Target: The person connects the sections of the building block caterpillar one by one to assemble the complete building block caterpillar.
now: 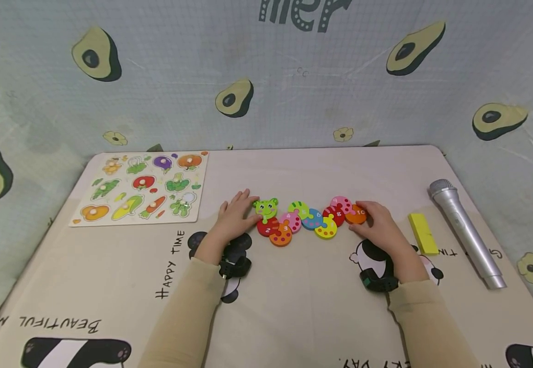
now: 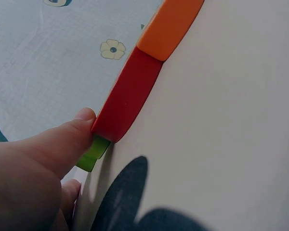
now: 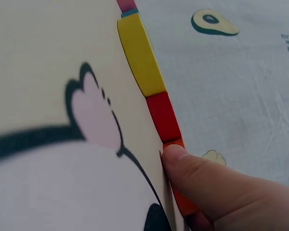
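Observation:
A wooden caterpillar number puzzle [image 1: 313, 219] lies joined in a zigzag row on the table, its round pieces in several colours. At its left end is the green smiling head [image 1: 266, 208]. My left hand [image 1: 230, 219] holds that end, index finger by the head's far side and thumb near the red piece [image 2: 127, 96]. At the other end, my right hand [image 1: 381, 227] pinches the orange piece marked 10 [image 1: 355, 214], thumb on its near edge. The right wrist view shows the thumb against this piece's side, beside a red and a yellow piece [image 3: 142, 55].
A vegetable peg puzzle board [image 1: 139, 189] lies at the table's back left. On the right are a yellow block [image 1: 423, 234] and a silver microphone [image 1: 467, 232]. The tablecloth [image 1: 294, 306] carries panda prints and lettering. An avocado-patterned curtain [image 1: 165, 92] hangs behind the table.

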`<state>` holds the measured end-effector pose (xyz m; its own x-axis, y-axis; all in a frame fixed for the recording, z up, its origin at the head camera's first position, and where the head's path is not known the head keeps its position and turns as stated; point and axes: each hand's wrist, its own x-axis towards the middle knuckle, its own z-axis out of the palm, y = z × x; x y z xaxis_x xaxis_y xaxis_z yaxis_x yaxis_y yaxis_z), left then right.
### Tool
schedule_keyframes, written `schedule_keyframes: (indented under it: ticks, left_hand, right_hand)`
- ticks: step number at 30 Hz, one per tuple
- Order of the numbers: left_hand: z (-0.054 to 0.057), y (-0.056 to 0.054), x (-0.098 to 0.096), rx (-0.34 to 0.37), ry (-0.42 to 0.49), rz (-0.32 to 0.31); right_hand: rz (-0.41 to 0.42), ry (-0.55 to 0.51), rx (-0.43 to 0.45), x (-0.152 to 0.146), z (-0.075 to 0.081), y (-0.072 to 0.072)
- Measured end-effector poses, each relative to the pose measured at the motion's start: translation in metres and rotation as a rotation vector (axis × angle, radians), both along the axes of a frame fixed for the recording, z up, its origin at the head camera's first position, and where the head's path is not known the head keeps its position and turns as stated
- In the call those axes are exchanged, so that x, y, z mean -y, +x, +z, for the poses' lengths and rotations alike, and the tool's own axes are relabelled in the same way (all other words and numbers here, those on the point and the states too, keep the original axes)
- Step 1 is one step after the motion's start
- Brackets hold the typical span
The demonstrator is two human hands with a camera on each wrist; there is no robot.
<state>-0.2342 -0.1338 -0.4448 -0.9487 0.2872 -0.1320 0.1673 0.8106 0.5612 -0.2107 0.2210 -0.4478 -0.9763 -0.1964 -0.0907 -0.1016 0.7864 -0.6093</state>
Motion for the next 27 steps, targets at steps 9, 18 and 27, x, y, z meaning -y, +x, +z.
schedule_keyframes:
  ticks: [9, 18, 27]
  left_hand:
    - [-0.0003, 0.0003, 0.0005, 0.009, 0.002, -0.005]
    - [-0.0014, 0.0006, -0.0002, 0.006, 0.004, -0.001]
    - [-0.0020, 0.0006, 0.0029, 0.025, 0.022, 0.002]
  right_hand:
    - [0.012, -0.007, 0.015, -0.0031, -0.0010, 0.0009]
    - [0.022, -0.008, 0.034, -0.0047, 0.0010, 0.0004]
    - [0.032, 0.011, 0.072, -0.0024, 0.0001, -0.0005]
